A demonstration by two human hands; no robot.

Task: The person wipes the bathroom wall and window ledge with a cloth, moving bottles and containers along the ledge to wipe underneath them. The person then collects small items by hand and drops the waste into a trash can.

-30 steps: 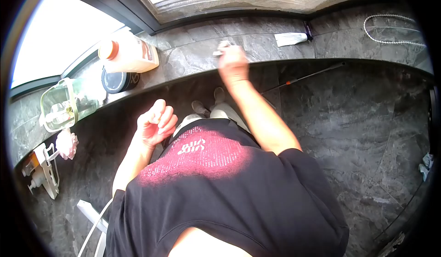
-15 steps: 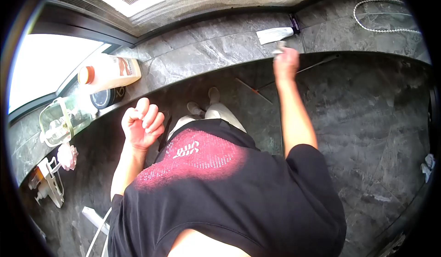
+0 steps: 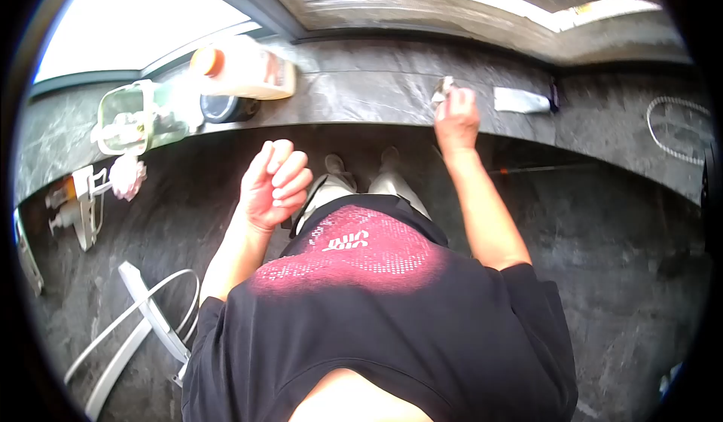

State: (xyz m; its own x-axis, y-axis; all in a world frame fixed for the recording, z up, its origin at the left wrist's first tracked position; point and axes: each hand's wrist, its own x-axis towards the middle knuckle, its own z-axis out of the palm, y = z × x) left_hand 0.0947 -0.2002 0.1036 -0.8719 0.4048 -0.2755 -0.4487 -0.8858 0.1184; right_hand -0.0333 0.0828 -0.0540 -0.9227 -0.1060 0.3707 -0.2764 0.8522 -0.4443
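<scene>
Grey marbled ledge [image 3: 361, 90], bright window [image 3: 135, 19], dark floor [image 3: 602, 256], hands [image 3: 456, 122] apart

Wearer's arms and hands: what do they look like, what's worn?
Left grip, a bare five-fingered hand, and right grip, likewise a bare hand: no glove or watch visible; rings unclear. Forearms uncovered. Short, plain black fabric sleeves, left and right, no markings or cables seen.

Tube [image 3: 521, 100] right of – perhaps – cloth [image 3: 443, 88]
</scene>
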